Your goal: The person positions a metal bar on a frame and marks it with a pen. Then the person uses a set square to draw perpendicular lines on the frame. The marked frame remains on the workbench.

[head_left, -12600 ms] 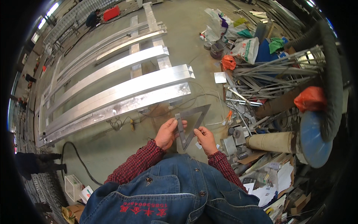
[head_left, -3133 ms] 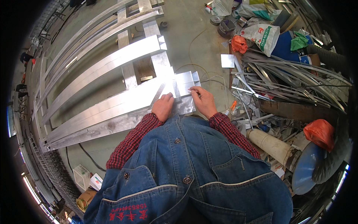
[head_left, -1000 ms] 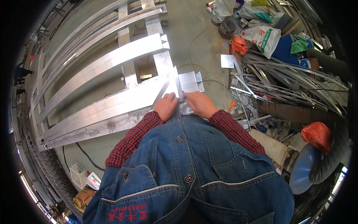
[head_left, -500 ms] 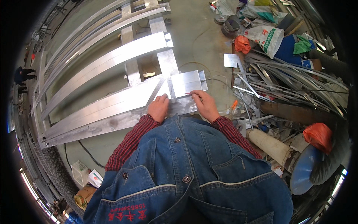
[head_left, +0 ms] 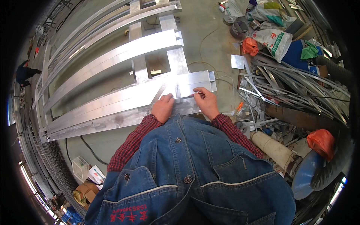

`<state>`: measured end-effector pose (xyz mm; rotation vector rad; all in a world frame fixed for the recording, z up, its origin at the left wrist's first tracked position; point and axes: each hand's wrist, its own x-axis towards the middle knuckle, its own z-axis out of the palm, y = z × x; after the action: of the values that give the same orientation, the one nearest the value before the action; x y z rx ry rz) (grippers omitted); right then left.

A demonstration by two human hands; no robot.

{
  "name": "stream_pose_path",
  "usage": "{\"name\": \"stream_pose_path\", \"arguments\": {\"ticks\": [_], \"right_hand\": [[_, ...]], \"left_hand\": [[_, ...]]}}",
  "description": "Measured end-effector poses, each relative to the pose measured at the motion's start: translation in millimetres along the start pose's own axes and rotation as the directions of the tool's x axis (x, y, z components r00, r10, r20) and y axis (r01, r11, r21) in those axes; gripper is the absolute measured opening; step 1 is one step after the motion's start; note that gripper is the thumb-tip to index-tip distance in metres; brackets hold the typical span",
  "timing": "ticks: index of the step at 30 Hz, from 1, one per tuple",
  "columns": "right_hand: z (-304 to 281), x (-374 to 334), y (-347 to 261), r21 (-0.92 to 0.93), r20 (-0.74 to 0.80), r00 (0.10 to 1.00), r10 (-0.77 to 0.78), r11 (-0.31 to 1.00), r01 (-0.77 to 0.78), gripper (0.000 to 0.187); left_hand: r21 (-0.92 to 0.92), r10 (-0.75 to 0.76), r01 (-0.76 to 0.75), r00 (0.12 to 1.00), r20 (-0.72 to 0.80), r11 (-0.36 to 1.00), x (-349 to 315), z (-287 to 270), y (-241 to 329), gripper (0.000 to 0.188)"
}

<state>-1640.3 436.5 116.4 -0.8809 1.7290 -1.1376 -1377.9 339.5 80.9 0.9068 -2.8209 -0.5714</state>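
A long, shiny aluminium profile [head_left: 116, 102] lies across in front of me. On it, close to its right end, rests a metal square [head_left: 159, 93] with a slanting blade and a straight one. My left hand [head_left: 162, 107] has its fingers bent and pressed together, holding the lower edge of the square down against the profile. Just right of the square, my right hand [head_left: 207, 103] pinches a thin red pencil [head_left: 192, 95], mostly hidden by the fingers. The pencil's tip points left, near the profile's surface; whether it touches cannot be told.
Other long profiles [head_left: 112, 61] lie parallel beyond, across flat metal crossbars [head_left: 177, 60]. At right are a heap of metal strips [head_left: 300, 82], sacks [head_left: 273, 42], an orange bag [head_left: 321, 138] and a pale tube [head_left: 275, 149]. A person [head_left: 26, 74] stands far left.
My right hand has turned, its fingers curling more tightly and the pencil showing less. My left hand stays on the square. The whole view has shifted slightly, and the far person has changed posture.
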Motion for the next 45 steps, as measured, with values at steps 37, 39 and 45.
{"name": "stream_pose_path", "arguments": {"ticks": [37,39,45], "right_hand": [[21.0,33.8,-5.5,-0.444,0.258,0.841,-0.476,0.715,0.54,0.047],[21.8,36.9,-4.5,-0.455,0.257,0.841,-0.476,0.708,0.54,0.047],[22.1,41.9,-3.7,-0.47,0.294,0.832,-0.47,0.687,0.554,0.047]], "left_hand": [[0.038,0.085,-0.089,0.993,0.084,0.995,9.3,-6.0,-1.7,0.035],[0.036,0.087,-0.091,0.992,0.09,0.995,9.6,-6.7,-1.8,0.036],[0.039,0.086,-0.091,0.989,0.117,0.995,10.3,-7.1,-2.5,0.036]]}}
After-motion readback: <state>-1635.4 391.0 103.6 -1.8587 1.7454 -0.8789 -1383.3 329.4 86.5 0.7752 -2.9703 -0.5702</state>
